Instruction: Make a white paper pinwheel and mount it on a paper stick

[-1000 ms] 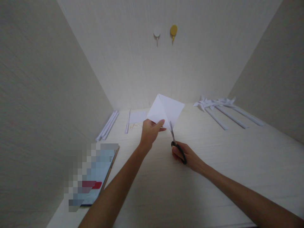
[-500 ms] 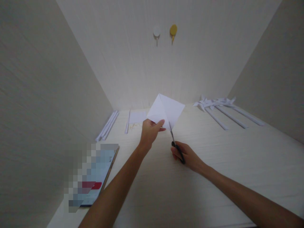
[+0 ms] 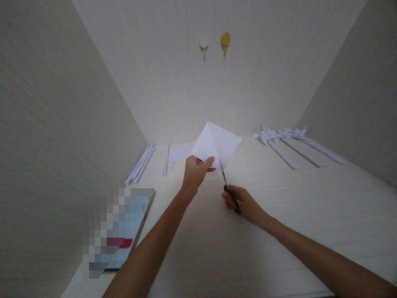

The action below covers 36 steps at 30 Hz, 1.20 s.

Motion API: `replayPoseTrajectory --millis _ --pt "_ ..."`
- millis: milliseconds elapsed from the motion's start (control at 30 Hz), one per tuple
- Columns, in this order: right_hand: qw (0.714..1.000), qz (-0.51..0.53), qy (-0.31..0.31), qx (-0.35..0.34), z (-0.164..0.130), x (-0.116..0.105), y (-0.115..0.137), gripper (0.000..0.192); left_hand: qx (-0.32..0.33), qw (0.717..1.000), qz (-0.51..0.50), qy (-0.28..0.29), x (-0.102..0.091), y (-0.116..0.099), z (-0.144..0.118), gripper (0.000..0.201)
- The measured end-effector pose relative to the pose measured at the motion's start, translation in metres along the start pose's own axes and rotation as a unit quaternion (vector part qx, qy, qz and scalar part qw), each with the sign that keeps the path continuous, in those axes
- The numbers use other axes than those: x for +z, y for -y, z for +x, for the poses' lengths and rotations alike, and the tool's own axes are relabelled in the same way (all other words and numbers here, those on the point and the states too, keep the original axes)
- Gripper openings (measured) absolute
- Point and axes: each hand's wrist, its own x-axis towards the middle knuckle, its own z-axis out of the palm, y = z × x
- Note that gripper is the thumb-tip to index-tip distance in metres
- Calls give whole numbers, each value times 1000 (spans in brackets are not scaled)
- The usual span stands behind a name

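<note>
Pale textured walls [image 3: 46, 103] enclose a light tabletop [image 3: 310, 198]; two hooks [image 3: 204, 44], perhaps adhesive.

Both arms reach forward, left hand [image 3: 195, 173] pinching, right hand [image 3: 245, 203] gripping.

Paper in my left grip: one folded white sheet [image 3: 217, 142]
Scissors in my right grip: one pair [image 3: 228, 188]
Wall hooks: two, one white [image 3: 204, 43], one yellow [image 3: 225, 40]
Tablet on the desk: one [image 3: 122, 229]
</note>
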Motion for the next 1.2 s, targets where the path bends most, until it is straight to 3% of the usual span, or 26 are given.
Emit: replayPoseTrajectory --millis 1200 --pt "1000 8 -16 14 1 1 -3 34 -8 1000 -3 -2 0 -1 -1 12"
